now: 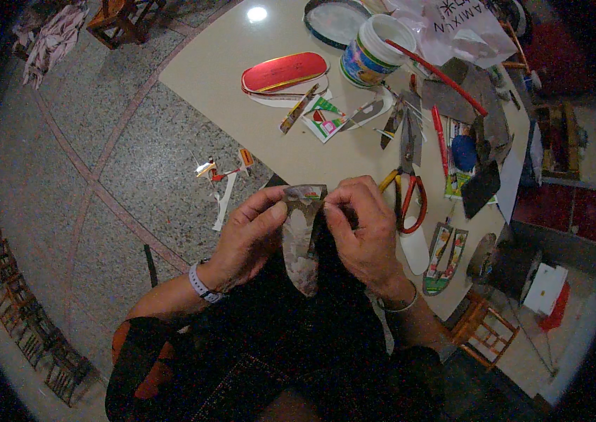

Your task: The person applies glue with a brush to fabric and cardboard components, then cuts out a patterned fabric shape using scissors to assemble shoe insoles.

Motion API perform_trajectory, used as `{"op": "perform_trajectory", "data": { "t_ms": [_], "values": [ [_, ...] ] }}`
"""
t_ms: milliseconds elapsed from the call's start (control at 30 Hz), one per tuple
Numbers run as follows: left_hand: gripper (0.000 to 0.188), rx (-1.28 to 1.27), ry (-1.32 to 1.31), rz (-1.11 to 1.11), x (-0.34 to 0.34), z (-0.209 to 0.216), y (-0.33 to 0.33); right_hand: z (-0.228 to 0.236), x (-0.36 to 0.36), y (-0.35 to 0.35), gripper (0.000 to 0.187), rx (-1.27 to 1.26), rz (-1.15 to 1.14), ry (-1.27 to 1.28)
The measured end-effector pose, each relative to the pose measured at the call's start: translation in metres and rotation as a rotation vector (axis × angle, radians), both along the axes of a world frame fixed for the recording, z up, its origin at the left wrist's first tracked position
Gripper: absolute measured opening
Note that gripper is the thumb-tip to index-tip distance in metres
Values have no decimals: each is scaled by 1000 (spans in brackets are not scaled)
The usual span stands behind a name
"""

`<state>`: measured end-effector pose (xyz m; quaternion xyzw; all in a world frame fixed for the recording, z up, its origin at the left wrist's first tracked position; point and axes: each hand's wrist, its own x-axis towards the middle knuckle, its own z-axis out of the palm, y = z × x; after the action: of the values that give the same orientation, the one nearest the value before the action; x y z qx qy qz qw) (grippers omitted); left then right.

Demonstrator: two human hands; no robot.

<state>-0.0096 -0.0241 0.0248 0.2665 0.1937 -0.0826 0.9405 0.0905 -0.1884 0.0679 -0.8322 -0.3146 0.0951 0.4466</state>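
My left hand (247, 226) pinches the left edge of a grey-brown, mottled insole-shaped piece (301, 243), its rounded end pointing down toward me. Across its wide top runs a band with a small coloured print. At the top right corner the fingertips of my right hand (367, 235) are closed on the piece; part of that grip is hidden. Just beyond my right hand lie scissors (405, 158) with one yellow and one red handle. Beside that hand rest a white insole shape (415, 247) and a printed insole-shaped cutout (445, 259) with a slit.
On the cream table (231, 49) are a red insole shape (285, 72) over white ones, paper scraps (325, 119), a white tub (372, 56), a red pen (440, 137) and dark sheets (481, 186). Cut offcuts (224, 186) lie on the speckled floor. A wooden stool (484, 330) stands at right.
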Motion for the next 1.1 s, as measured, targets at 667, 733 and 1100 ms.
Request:
{"op": "perform_trajectory", "data": {
  "t_ms": [667, 733, 1100],
  "values": [
    [33, -13, 16, -64, -4, 6, -2, -14, -12, -6, 19, 128, -64, -36],
    [33, -3, 31, -79, -5, 12, -1, -10, -16, -5, 21, 122, -124, 70],
    [31, 93, 69, -65, -16, 13, -4, -6, -18, -7, 26, 90, 25, -69]
  ]
}}
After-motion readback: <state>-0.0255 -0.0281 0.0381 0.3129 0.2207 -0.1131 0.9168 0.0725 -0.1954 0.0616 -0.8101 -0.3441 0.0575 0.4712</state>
